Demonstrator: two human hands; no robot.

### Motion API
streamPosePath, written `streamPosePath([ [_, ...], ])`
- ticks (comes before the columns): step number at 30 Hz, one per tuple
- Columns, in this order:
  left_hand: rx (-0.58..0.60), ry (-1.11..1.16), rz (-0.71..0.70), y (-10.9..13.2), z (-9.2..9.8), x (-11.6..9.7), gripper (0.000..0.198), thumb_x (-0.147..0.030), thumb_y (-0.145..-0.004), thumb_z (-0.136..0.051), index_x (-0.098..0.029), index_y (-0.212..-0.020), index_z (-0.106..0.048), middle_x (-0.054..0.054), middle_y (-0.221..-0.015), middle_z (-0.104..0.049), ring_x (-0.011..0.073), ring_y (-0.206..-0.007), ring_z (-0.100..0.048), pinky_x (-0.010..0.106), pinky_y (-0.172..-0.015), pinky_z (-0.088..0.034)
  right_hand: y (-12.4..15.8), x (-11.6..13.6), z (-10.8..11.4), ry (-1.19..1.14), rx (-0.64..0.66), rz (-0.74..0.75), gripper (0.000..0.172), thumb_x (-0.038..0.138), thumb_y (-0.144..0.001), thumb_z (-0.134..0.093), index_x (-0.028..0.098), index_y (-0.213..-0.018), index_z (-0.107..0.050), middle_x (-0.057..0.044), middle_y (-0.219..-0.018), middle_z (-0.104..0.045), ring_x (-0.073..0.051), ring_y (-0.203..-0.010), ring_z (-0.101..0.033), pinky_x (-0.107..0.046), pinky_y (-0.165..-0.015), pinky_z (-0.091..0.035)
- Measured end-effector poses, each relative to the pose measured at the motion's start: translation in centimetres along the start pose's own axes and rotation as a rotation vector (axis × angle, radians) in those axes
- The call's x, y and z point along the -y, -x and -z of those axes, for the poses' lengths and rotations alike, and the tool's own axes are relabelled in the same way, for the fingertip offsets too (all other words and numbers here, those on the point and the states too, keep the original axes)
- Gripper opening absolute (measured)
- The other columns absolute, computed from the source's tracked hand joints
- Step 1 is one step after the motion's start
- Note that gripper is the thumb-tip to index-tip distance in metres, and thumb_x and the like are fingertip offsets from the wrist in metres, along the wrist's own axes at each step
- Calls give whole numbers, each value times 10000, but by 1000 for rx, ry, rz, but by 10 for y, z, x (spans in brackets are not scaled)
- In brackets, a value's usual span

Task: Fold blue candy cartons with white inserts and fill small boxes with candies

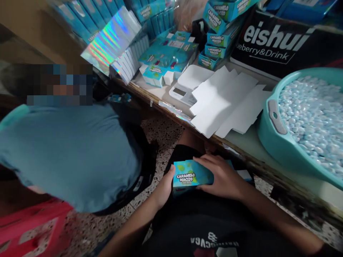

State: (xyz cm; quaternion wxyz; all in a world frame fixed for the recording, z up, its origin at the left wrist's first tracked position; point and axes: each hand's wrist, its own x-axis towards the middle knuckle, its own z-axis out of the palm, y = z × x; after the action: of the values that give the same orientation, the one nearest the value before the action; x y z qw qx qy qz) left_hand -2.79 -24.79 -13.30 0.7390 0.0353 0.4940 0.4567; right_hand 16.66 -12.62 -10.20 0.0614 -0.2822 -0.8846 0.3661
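Note:
A small turquoise box (189, 175) printed "CARAMELO MACIZO" rests on my lap, below the table edge. My left hand (164, 188) grips its left end, fingers curled round the side. My right hand (221, 175) lies over its right half, fingers pressed on the top face. Both hands are closed on the box.
A turquoise basin (276, 142) of pale candies stands on the table at right. Flat white carton blanks (227, 101) lie beside a white scale (187, 85). Stacked turquoise boxes (218, 39) and holographic sheets (112, 39) fill the back. Another person in a blue shirt (69, 153) bends at left.

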Motion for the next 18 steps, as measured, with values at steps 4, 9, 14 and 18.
streamPosePath([
  [4, -1, -6, 38, 5, 4, 1, 619, -630, -920, -507, -119, -1232, -662, 147, -1267, -695, 304, -1276, -592, 453, -1158, -392, 3, 2, -1, -18, 54, -20, 772, 325, -701, -785, 223, -1415, -510, -106, -1329, -612, -302, -1190, -589, -485, -999, -454],
  [9, -16, 42, 48, 5, 5, 3, 628, -632, -903, -535, -113, -1234, -658, 156, -1235, -710, 313, -1253, -610, 469, -1170, -375, 3, 4, 0, -20, 75, -21, 758, 315, -708, -781, 218, -1406, -504, -108, -1325, -613, -304, -1192, -585, -492, -1002, -450],
  [14, 31, 117, 60, 3, 6, 4, 592, -586, -907, -560, -121, -1264, -644, 143, -1219, -720, 313, -1234, -624, 472, -1163, -384, -1, 2, 0, -23, 104, -27, 743, 317, -701, -787, 220, -1388, -521, -103, -1309, -621, -304, -1185, -584, -483, -1009, -438],
  [18, 56, 137, 66, 0, 8, 5, 619, -587, -907, -557, -104, -1290, -627, 153, -1217, -719, 320, -1239, -618, 476, -1163, -377, -3, 0, 1, -42, 159, -59, 772, 338, -690, -797, 218, -1399, -515, -111, -1326, -612, -314, -1194, -577, -493, -1024, -417],
])
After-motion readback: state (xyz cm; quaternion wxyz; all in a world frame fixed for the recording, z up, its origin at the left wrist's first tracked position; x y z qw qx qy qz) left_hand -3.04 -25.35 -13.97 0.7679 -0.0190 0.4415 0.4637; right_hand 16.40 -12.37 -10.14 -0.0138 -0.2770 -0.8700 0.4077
